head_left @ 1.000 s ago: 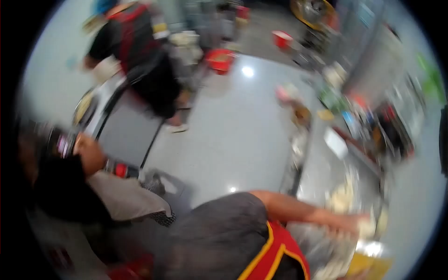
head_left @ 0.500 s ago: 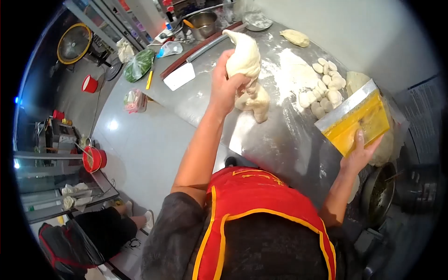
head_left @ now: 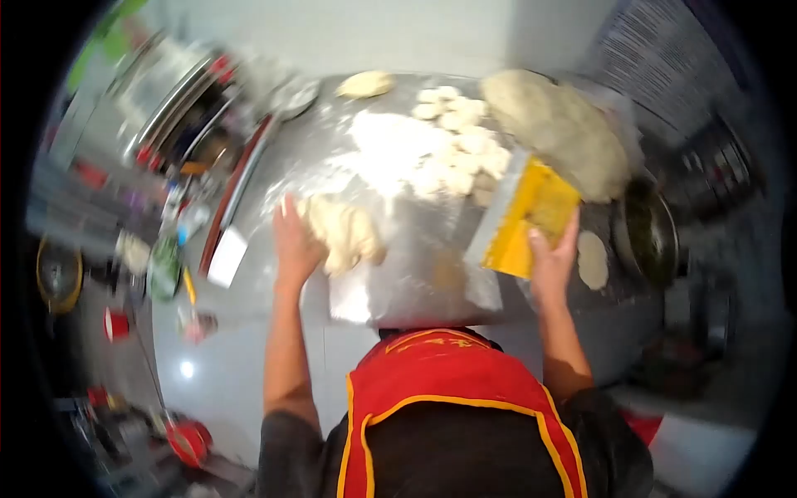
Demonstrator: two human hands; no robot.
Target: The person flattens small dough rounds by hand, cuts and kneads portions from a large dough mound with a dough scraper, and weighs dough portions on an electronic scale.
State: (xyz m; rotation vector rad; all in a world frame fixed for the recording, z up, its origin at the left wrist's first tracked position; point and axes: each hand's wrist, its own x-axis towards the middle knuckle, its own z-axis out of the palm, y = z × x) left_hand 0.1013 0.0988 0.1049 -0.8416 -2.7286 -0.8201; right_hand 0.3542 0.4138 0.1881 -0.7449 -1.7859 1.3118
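A soft lump of pale dough [head_left: 342, 236] lies on the metal worktop [head_left: 407, 282]. My left hand [head_left: 297, 245] is against the dough's left side, fingers stretched out and slightly blurred. My right hand [head_left: 552, 261] grips a wide yellow dough scraper [head_left: 535, 220] with a metal blade, raised and tilted to the right of the lump. Several small dough pieces [head_left: 465, 149] sit in a cluster behind the scraper, beside a white patch of flour [head_left: 386, 153].
A large dough mass [head_left: 556, 124] lies at the back right, with a dark pan [head_left: 647, 236] beside it. A flat dough round [head_left: 592, 260] is near the right edge. Leftward are a long reddish-brown bar [head_left: 237, 187], a white card [head_left: 227, 258] and a smaller dough piece [head_left: 365, 84] farther back.
The view has swung right. My left hand has lowered the lifted dough onto the worktop, where it forms one lump, and its grip has loosened. The scraper remains in my right hand.
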